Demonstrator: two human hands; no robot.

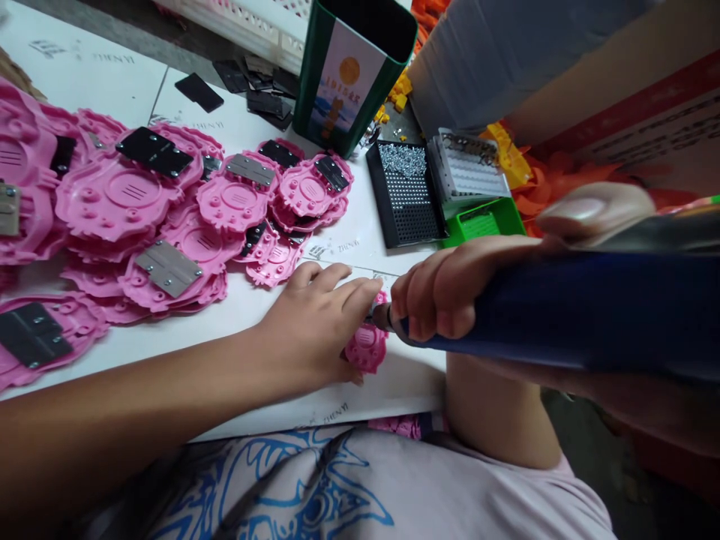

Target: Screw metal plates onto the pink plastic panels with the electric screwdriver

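Observation:
My left hand [320, 322] holds a small pink plastic part [367, 346] against the white table, its fingers bent over the part's left and upper edges. Wrapped round a dark blue power screwdriver [562, 311] is my right hand [450, 289]. The driver's tip [382, 316] meets the upper portion of the pink part; the exact contact spot is partly hidden by my left fingers. Left of my hands lie heaps of pink parts [112, 195], many with black or grey plates [169, 268] screwed on.
A black screw tray [409, 196], a clear case [469, 169] and a green tray [484, 221] stand beyond my hands. Farther back are a tall green container [349, 75] and loose black plates [199, 92]. Orange and yellow pieces [509, 154] lie by a carton [646, 120].

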